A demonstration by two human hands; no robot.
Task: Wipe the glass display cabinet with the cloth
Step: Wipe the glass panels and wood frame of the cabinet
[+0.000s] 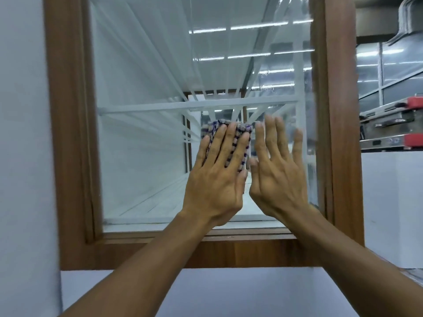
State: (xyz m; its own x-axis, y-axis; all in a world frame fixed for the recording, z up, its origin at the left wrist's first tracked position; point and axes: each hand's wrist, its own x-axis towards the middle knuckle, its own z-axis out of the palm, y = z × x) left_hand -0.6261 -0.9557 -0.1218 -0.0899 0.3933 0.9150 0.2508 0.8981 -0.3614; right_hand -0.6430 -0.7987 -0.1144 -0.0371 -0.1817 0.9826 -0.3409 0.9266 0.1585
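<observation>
Cloth (237,137) mostly hidden under left hand (217,179); only its edges and strips between fingers show. Right hand (278,172) fingertips blurred, glass contact unclear. Glass display cabinet (142,156) top cut off. Count: 2 hands, 1 cloth, 1 cabinet. Left hand flat, fingers straight, pressing cloth on mid-pane. Right hand flat, fingers spread, empty, just beside cloth.

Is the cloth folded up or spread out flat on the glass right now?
Folded. The cloth is a small thick pad, barely wider than the left hand pressing it against the glass.
</observation>
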